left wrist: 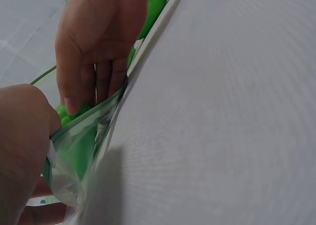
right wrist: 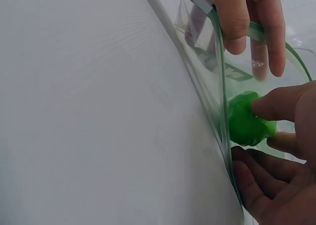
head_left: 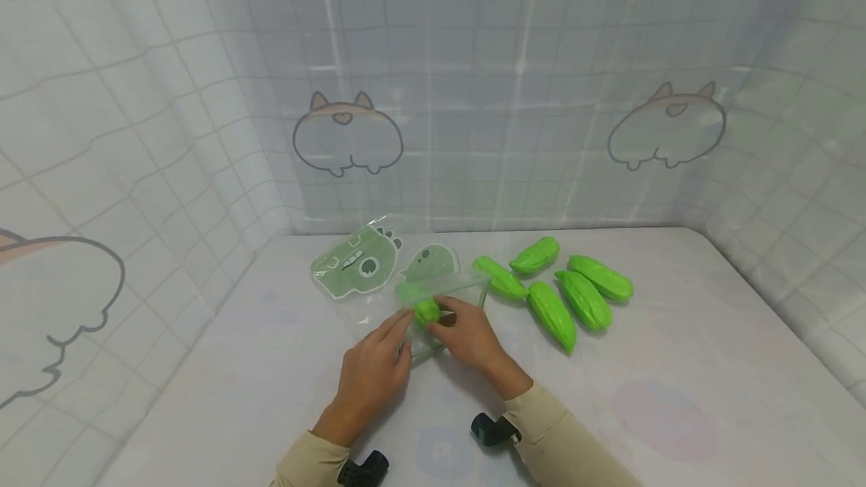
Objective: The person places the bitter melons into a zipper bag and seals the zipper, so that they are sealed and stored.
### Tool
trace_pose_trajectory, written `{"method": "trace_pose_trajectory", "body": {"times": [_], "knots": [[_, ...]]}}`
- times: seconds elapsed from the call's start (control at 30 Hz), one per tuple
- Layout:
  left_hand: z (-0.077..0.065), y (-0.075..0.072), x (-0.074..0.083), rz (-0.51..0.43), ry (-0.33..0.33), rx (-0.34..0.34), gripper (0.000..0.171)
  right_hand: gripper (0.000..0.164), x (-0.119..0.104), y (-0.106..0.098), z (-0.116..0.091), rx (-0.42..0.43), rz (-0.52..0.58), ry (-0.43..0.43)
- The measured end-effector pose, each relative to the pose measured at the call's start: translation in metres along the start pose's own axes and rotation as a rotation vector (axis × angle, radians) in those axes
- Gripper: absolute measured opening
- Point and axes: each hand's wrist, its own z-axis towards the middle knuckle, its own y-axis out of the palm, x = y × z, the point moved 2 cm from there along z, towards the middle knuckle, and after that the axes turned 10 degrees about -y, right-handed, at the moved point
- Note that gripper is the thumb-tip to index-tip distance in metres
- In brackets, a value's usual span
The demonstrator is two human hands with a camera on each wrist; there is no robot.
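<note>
Vegetable [right wrist: 247, 123]: green and lumpy (glossy enough that it may be plastic), it sits in the mouth of a clear bag [head_left: 467, 284], top end at the rim, more of its length showing through the clear wall.
Right hand [head_left: 467, 333]: thumb and fingertip pinch that top end, with only the vegetable's width between them; the other fingers bend beside the rim.
Left hand [head_left: 372, 370]: holds the rim between thumb and fingers, the gap no wider than the thin plastic; the fingers are gently bent.
Bag mouth: green-edged and parted around the vegetable. Good handling here likely means keeping the near and far sides spread, since soft film could fold inward and catch on the lumps.
Vegetable's tip: best guided down in line with the bag, I judge, and freed only once the whole length is below the rim, with the left hand steadying the plastic.
Loose vegetables [head_left: 551, 316]: five lie clustered on the white bench [head_left: 271, 367], right of the bag.
Printed plastic [head_left: 341, 269]: flat beyond the left hand, showing a green cartoon face; overlapping layers hide how many bags there are.
</note>
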Motion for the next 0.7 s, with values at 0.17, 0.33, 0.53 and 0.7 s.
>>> {"method": "trace_pose_trajectory", "body": {"times": [0.17, 0.33, 0.53, 0.7], "knots": [[-0.002, -0.001, -0.001, 0.009, -0.009, -0.007, 0.048, 0.045, -0.002, -0.003, -0.007, 0.013, -0.01, -0.013], [-0.004, -0.002, -0.002, 0.008, 0.011, -0.003, 0.048, 0.035, -0.009, -0.019, -0.022, 0.04, -0.008, -0.034], [-0.003, -0.004, 0.0, -0.016, -0.008, -0.027, 0.05, 0.027, -0.013, -0.05, -0.038, 0.109, -0.047, -0.081], [-0.002, -0.003, 0.001, -0.033, -0.025, -0.053, 0.049, 0.026, -0.009, -0.074, -0.049, 0.151, -0.084, -0.069]]}}
